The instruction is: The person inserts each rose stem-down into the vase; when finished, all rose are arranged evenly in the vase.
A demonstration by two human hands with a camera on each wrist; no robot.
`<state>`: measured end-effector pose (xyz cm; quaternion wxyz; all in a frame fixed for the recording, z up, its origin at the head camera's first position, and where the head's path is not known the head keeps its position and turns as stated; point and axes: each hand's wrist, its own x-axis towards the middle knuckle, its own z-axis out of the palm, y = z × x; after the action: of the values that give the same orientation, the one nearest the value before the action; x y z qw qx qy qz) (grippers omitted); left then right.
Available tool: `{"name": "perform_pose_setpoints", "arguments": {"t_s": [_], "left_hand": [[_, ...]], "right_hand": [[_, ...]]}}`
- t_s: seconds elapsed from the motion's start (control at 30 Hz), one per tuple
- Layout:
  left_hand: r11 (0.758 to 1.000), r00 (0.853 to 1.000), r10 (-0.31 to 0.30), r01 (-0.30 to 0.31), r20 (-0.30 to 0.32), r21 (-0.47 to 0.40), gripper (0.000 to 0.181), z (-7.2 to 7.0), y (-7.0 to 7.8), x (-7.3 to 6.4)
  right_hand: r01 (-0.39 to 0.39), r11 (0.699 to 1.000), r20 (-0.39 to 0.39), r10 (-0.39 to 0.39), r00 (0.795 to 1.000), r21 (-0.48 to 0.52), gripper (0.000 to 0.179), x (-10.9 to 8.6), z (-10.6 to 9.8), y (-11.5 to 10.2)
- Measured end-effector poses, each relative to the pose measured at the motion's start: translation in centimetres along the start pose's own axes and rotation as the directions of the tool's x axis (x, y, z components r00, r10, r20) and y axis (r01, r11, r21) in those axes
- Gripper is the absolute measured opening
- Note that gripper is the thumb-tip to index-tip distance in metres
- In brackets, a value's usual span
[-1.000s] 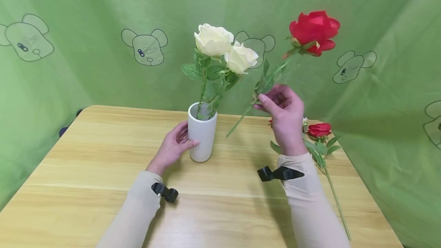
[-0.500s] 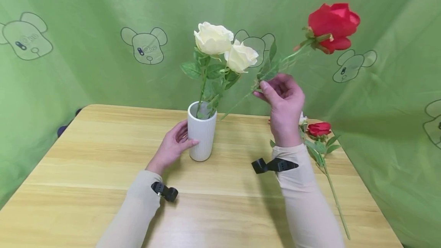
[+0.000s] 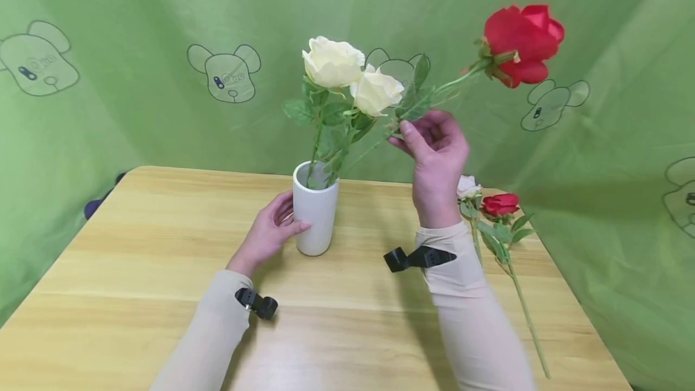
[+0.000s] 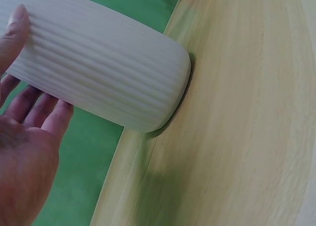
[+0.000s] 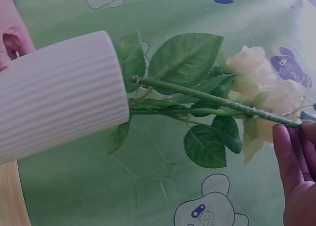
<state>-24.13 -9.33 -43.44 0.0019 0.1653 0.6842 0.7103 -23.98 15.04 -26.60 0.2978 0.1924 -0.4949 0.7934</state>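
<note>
My left hand (image 3: 267, 233) grips the side of a white ribbed vase (image 3: 319, 222), thumb across its front and fingers behind. The vase stands upright on the table. Two cream roses, a taller one (image 3: 332, 63) and a lower one (image 3: 376, 90), stand in it. Beside them, my right hand (image 3: 438, 165) pinches a red rose (image 3: 523, 46) by its stem, bloom tilted up to the right. In the right wrist view, the held stem (image 5: 197, 94) points at the vase mouth, its cut end close to the rim.
At the right of the wooden table (image 3: 163, 246) lie another red rose (image 3: 501, 204) with a long stem and a pale rose (image 3: 468, 188), partly hidden by my right arm. A green curtain (image 3: 136, 77) printed with bear heads hangs close behind the table.
My right hand has lifted the red rose and then shifted left, bringing its stem end over to the vase. The left hand and vase stay in place.
</note>
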Motion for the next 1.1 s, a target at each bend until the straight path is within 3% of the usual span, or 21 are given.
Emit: {"name": "perform_pose_setpoints", "arguments": {"t_s": [0.27, 0.57, 1.1], "left_hand": [[1.000, 1.000, 0.000, 0.000, 0.005, 0.009, 0.075, -0.1, 0.0, 0.2], [1.000, 1.000, 0.008, -0.008, 0.001, -0.012, 0.074, -0.1, -0.2, 0.1], [1.000, 1.000, 0.002, -0.002, -0.004, -0.014, 0.074, -0.1, -0.1, 0.1]], "right_hand": [[-0.020, 0.999, 0.014, 0.021, 1.000, -0.049, 0.028, -0.4, 0.3, 0.9], [-0.061, 0.992, 0.115, 0.073, 0.991, -0.111, 0.026, -1.1, 0.7, 2.2], [-0.231, 0.953, 0.213, 0.272, 0.939, -0.198, 0.020, -1.9, 1.5, 3.9]]}}
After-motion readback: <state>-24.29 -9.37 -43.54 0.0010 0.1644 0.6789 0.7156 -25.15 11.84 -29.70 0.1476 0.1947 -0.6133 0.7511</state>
